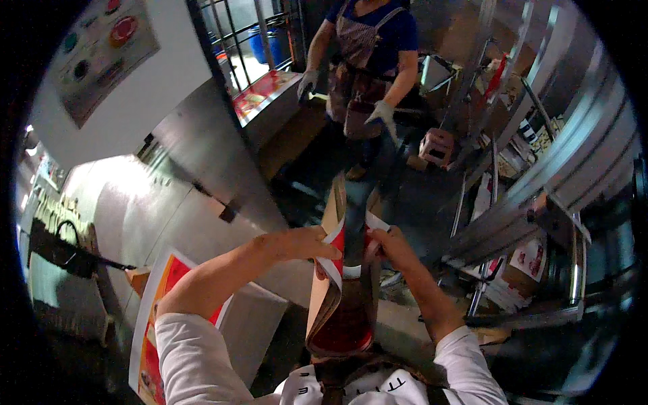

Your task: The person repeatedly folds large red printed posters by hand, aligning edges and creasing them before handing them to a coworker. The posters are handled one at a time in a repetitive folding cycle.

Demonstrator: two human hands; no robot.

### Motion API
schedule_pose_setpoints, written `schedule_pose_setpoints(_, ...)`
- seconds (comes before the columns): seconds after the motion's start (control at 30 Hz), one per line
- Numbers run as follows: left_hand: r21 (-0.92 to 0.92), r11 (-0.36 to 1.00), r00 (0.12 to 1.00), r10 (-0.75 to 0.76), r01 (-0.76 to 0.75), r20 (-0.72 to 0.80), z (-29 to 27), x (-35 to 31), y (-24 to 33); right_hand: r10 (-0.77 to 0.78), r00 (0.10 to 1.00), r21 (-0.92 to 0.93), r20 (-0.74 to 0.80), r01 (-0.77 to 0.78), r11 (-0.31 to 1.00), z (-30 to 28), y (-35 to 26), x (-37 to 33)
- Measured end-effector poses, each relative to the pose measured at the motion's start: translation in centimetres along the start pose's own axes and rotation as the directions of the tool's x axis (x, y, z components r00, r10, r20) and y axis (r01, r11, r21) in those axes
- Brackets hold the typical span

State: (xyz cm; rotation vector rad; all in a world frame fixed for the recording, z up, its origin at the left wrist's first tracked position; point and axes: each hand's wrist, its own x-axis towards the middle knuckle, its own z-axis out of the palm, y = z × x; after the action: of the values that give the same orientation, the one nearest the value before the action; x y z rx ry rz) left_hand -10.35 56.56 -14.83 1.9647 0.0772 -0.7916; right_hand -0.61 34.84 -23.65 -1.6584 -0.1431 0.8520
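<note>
Pinching firmly, the left hand has thumb and fingers closed on one edge of a printed sheet. The right hand is likewise drawn together on the opposite edge; its exact finger placement is too dark to tell. Neither hand appears to hold anything else.

The sheet is located in front of the person's torso, between the forearms, bent into a deep U with the curve nearest the body and both ends pointing away. Whether it is one sheet or several cannot be told.

Handling, as judged: light for its size, springy rather than limp, stiff enough to stand in a curve yet prone to crease if the bend is forced. The printed face may be somewhat slippery. Sound holding points are the two opposite margins, where the hands are, with pressure spread to avoid denting the edge.

Appearance: plain brown on the outer face; red print on the inner face, bordered by a white margin. The margin curls over beneath the left hand. The bottom of the curve shows dark red, in shadow.

Further out, a second printed sheet, white-bordered with orange and red, lies under the left forearm. A co-worker in apron and gloves stands ahead; metal framework occupies the right side.
</note>
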Motion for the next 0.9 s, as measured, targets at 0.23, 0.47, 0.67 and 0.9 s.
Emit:
schedule_pose_setpoints(0.23, -0.436, 0.877, 0.978, 0.200, -0.201, -0.049, -10.5, 13.0, -1.9, -0.026, 0.972, -0.086, -0.234, 0.006, 0.996, -2.9, -5.6, 10.5)
schedule_pose_setpoints(0.47, -0.241, 0.955, 0.964, 0.114, -0.174, -0.242, -20.9, 23.5, -2.9, -0.093, 0.928, -0.231, -0.360, 0.008, 0.973, -7.9, -6.9, 25.7)
schedule_pose_setpoints(0.67, -0.100, 0.968, 0.949, 0.199, -0.229, -0.244, -25.6, 29.6, -5.4, -0.028, 0.973, -0.219, -0.230, -0.023, 0.975, -9.2, -12.9, 30.2)
schedule_pose_setpoints(0.9, -0.013, 0.955, 0.861, 0.259, -0.295, -0.438, -32.3, 30.6, -2.5, -0.315, 0.802, -0.254, -0.507, 0.210, 0.944, -16.7, -10.8, 36.0)
